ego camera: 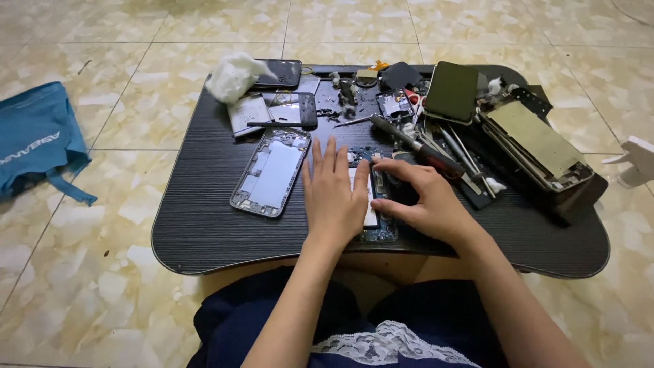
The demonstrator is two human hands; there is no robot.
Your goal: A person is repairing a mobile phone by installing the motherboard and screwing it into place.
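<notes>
My left hand (pixel 334 194) lies flat, fingers spread, on an opened phone (pixel 373 197) on a black table (pixel 204 225). My right hand (pixel 426 201) pinches its right edge.

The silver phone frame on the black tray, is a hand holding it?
No, the silver phone frame lies alone on the black tray, left of the left hand, which presses another opened phone.

Opened phone (pixel 373 197) lies flat under my hands, lengthwise away from me, near the table's front edge: blue circuit board exposed, white battery in the middle, mostly covered.
</notes>
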